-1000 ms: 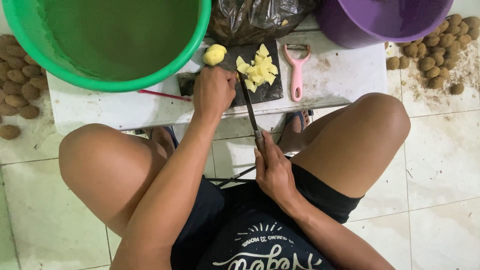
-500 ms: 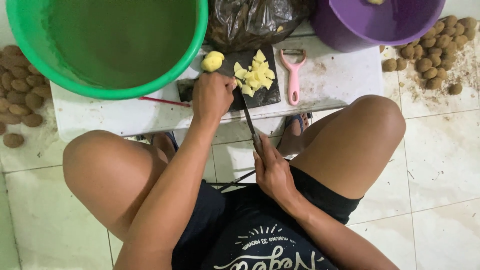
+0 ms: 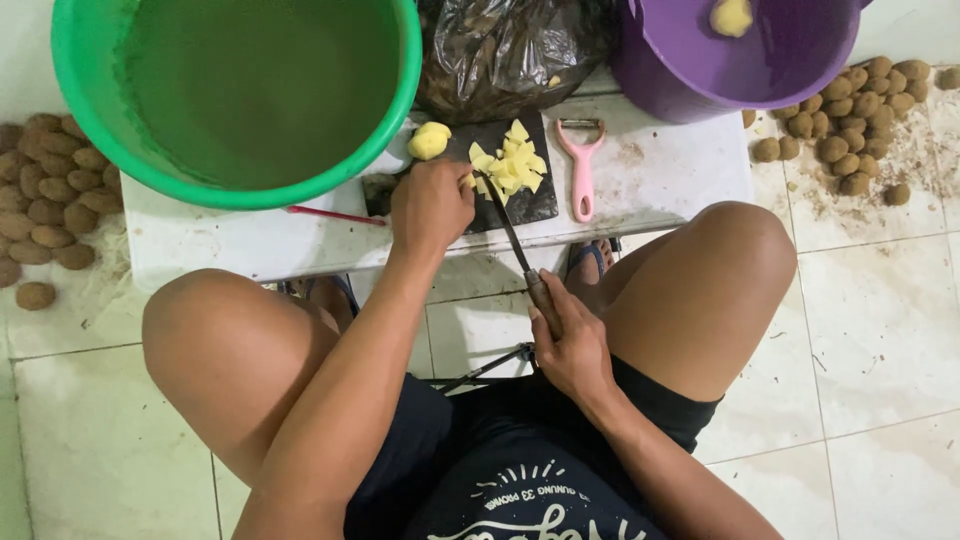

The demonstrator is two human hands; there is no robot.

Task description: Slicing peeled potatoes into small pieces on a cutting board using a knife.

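Observation:
My left hand (image 3: 430, 205) rests closed on the near edge of a dark cutting board (image 3: 540, 200), touching a pile of yellow cut potato pieces (image 3: 510, 165). A peeled potato (image 3: 430, 140) lies on the board's far left corner. My right hand (image 3: 570, 345) grips the wooden handle of a long knife (image 3: 515, 240), whose blade reaches up onto the board beside the cut pieces. I sit with both knees spread behind a low white table (image 3: 660, 170).
A green basin (image 3: 80, 130) sits at the table's left, a purple bucket (image 3: 660, 80) holding a peeled potato at right, a dark plastic bag (image 3: 510, 50) between them. A pink peeler (image 3: 581, 165) lies beside the board. Unpeeled potatoes are heaped on the tiled floor at left (image 3: 45, 200) and right (image 3: 850, 130).
The knife tip has moved onto the board at the cut pieces. My left hand stays at the board's edge; the view has shifted slightly.

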